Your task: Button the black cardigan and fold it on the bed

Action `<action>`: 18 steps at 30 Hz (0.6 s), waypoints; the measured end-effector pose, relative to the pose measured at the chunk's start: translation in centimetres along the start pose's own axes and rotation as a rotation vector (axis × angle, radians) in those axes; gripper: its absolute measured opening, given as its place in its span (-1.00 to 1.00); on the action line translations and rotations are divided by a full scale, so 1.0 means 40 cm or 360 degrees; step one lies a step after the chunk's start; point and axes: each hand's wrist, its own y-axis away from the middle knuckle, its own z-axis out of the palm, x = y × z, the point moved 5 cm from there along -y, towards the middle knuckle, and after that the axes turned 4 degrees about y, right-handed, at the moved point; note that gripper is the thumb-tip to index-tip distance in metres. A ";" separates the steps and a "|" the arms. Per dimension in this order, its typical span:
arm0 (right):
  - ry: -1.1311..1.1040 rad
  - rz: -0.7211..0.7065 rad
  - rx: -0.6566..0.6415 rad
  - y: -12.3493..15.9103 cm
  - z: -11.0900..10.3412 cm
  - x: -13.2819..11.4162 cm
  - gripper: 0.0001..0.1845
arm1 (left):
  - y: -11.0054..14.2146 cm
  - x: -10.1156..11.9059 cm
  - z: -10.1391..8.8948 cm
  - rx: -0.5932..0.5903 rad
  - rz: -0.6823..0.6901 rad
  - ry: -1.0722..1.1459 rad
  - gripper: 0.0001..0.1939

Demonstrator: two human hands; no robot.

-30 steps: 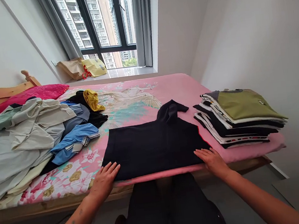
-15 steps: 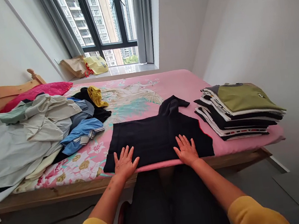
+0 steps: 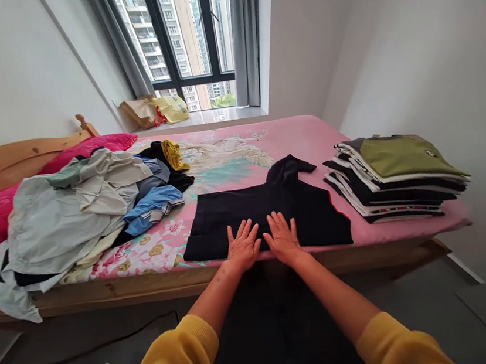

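A black short-sleeved shirt [image 3: 237, 209] with red trim at its collar lies folded lengthwise along the front edge of the bed. Its hem points left, its collar right, and one sleeve sticks out toward the back. My left hand [image 3: 244, 245] rests flat on the near middle of the shirt with its fingers spread. Close beside it, my right hand [image 3: 283, 239] also lies flat on the cloth, fingers apart. Neither hand grips anything.
A loose heap of clothes [image 3: 73, 209] covers the left of the bed. To the right stands a stack of folded clothes [image 3: 394, 187], an olive-green one on top. Pink floral bedding [image 3: 223, 161] lies beneath. Paper bags [image 3: 141, 112] sit on the windowsill by the window.
Both hands have slid inward over the shirt, from well apart to close together near its middle. The camera view has shifted slightly left.
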 end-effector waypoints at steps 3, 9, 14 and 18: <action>-0.0037 -0.0079 -0.0235 0.002 0.045 -0.021 -0.33 | -0.008 0.017 0.057 -0.0197 -0.0061 0.0012 -0.43; 0.0060 0.0192 -0.0218 0.047 0.036 0.251 -0.32 | 0.045 -0.191 0.000 -0.0267 -0.0281 -0.0099 -0.46; 0.0147 0.0401 -0.0163 0.094 0.014 0.457 -0.32 | 0.094 -0.374 -0.036 -0.0229 -0.0565 -0.0183 -0.40; 0.0038 0.0504 -0.0048 0.091 -0.026 0.461 -0.37 | 0.096 -0.366 -0.028 -0.0145 -0.0601 -0.0218 -0.41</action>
